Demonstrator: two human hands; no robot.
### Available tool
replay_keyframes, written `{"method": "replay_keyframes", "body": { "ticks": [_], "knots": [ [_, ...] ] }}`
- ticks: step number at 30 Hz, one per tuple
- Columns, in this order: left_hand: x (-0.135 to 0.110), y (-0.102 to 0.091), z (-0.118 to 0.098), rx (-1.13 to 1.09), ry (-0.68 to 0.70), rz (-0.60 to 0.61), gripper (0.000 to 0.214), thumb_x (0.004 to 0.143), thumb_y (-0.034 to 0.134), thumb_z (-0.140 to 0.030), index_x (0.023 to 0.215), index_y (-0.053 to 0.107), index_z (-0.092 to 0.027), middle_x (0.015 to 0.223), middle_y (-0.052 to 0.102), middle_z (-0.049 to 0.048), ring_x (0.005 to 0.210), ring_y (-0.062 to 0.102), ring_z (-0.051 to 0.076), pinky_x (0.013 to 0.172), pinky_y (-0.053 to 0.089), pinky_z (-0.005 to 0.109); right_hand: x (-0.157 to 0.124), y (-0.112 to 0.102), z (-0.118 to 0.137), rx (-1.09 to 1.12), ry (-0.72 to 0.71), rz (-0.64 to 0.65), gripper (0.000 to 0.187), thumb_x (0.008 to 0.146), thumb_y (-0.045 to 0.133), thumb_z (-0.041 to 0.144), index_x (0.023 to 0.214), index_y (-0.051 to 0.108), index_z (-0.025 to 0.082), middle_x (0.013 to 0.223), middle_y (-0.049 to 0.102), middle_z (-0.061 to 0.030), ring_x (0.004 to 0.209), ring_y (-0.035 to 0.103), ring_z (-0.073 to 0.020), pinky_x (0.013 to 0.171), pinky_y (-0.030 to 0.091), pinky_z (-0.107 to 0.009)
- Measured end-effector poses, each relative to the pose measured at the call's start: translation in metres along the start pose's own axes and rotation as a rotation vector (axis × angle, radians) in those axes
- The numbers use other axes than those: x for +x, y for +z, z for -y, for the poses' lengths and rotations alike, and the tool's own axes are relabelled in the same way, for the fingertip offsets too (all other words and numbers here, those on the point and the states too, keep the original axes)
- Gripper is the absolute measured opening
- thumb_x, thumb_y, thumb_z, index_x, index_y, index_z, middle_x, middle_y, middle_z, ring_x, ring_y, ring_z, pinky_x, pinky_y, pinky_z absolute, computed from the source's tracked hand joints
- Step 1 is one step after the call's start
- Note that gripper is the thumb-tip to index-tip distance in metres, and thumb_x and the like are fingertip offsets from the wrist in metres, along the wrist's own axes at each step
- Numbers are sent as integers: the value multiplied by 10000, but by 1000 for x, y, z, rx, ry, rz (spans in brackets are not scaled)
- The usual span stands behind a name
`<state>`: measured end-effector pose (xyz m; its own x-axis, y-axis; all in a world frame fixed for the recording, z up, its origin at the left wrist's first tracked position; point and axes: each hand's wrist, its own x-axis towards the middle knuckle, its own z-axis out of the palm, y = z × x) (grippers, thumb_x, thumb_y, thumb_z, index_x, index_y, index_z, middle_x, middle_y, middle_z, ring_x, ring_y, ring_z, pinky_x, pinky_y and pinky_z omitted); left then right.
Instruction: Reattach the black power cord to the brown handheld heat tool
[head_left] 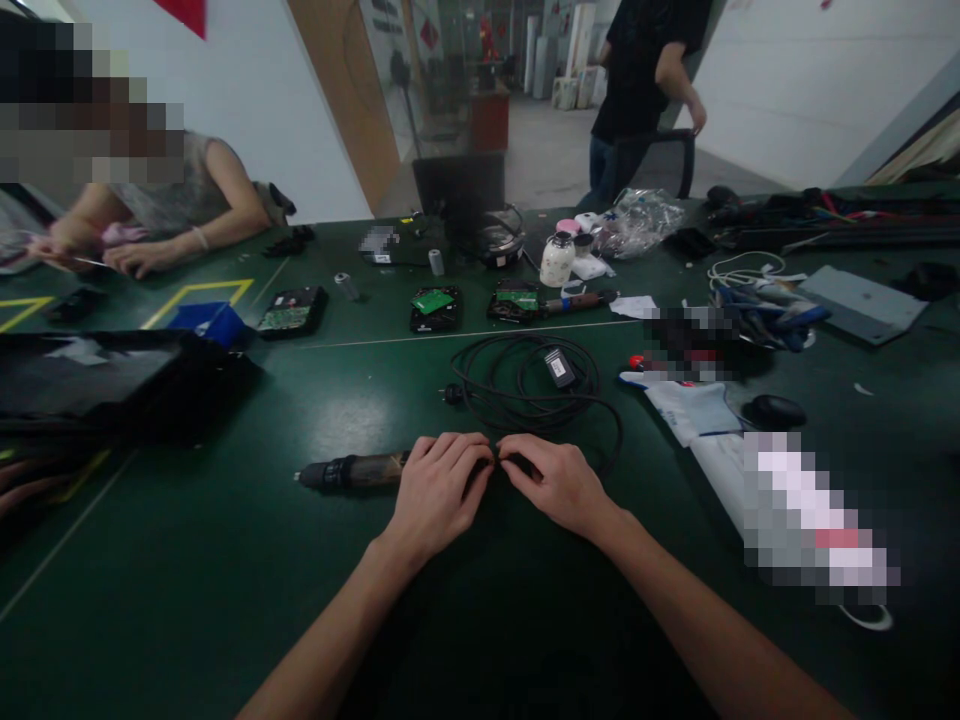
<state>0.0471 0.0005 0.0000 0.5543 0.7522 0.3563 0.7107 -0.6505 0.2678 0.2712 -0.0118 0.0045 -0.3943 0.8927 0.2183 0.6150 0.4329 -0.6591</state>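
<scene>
An electric screwdriver (360, 472) lies on the green table with its bit pointing left. My left hand (444, 480) is closed around the rear of its body. Just to the right, my right hand (555, 480) pinches at the tool's back end, fingertips close to those of my left hand. What sits between the right fingertips is mostly hidden; it looks like the end of the black cable. Behind both hands that black cable (517, 395) lies in loose coils, with a small labelled box (559, 367) and a plug (451, 394) on it.
Hard drives (436, 308) and a second screwdriver (581, 302) lie farther back, near a patterned bottle (557, 260). A long white packet (720, 470) and a mouse (776, 411) are at right. A black tray (97, 370) stands left. One person sits at left; another stands behind.
</scene>
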Motion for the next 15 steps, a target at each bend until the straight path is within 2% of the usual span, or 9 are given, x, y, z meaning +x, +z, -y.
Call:
{"method": "replay_keyframes", "body": {
  "ticks": [2, 7, 13, 15],
  "knots": [
    [0, -2, -1, -9, 2, 2, 177, 1015, 574, -261, 1177, 644, -261, 1296, 709, 38, 1150, 651, 242, 913, 429, 446, 0, 0, 0, -1, 1, 2, 160, 1035, 559, 228, 1153, 659, 269, 1216, 738, -28, 982, 726, -192, 799, 548, -287],
    [0, 3, 0, 29, -24, -44, 176, 1017, 614, -361, 1138, 646, -238, 1288, 710, 59, 1138, 656, 255, 913, 429, 443, 0, 0, 0, -13, 7, 4, 172, 1030, 570, 222, 1170, 657, 271, 1207, 741, -23, 955, 728, -184, 761, 537, -272],
    [-1, 4, 3, 22, 6, -26, 144, 1028, 588, -289, 1151, 655, -257, 1273, 718, 34, 1127, 661, 235, 904, 426, 427, 0, 1, 0, -4, -7, -1, 164, 1029, 573, 223, 1167, 651, 263, 1214, 737, -21, 1070, 716, -199, 888, 539, -294],
    [-1, 3, 2, 15, 7, -28, 153, 1018, 595, -279, 1155, 659, -259, 1267, 720, 37, 1125, 663, 237, 899, 428, 425, 0, 1, -1, -6, -4, 4, 162, 1029, 574, 226, 1168, 649, 262, 1211, 736, -23, 1052, 719, -200, 866, 540, -293]
  ]
}}
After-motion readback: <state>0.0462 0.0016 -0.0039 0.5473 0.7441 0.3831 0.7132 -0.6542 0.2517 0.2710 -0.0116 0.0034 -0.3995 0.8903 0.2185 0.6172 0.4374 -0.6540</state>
